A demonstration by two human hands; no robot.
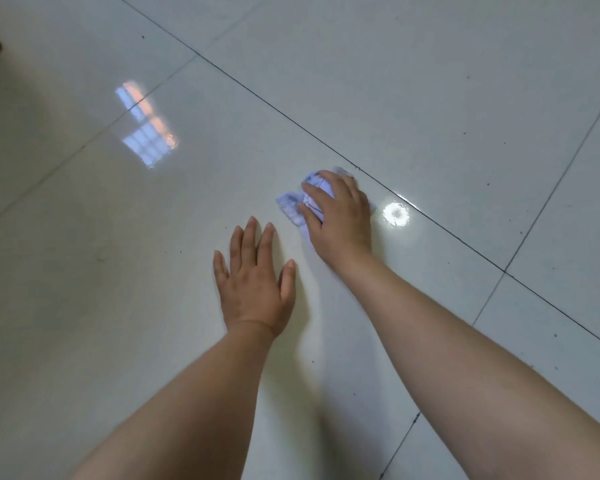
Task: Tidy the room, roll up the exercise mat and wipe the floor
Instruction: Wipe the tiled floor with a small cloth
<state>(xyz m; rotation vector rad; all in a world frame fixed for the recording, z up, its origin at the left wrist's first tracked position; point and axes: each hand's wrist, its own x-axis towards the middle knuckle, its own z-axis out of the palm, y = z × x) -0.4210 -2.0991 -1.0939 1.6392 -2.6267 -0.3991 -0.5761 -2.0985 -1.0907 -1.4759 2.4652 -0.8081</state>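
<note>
**Cloth handling check: floor wipe under way**

Head view. Found cloth (290, 206) bunched on floor (465, 98), just short of a dark grout line (257, 95) and beside a lamp glare (395, 214). Noted right hand (342, 216) on top of it, fingers curled over the wad, gripping and pressing down. Noted left hand (253, 282) near it, spread flat on tile, released, holding nothing. Judged cloth light, soft and limp, likely to unfold or slide free on glossy tile. Best held from above at the middle of the wad, with loose ends tucked under the palm.
</note>
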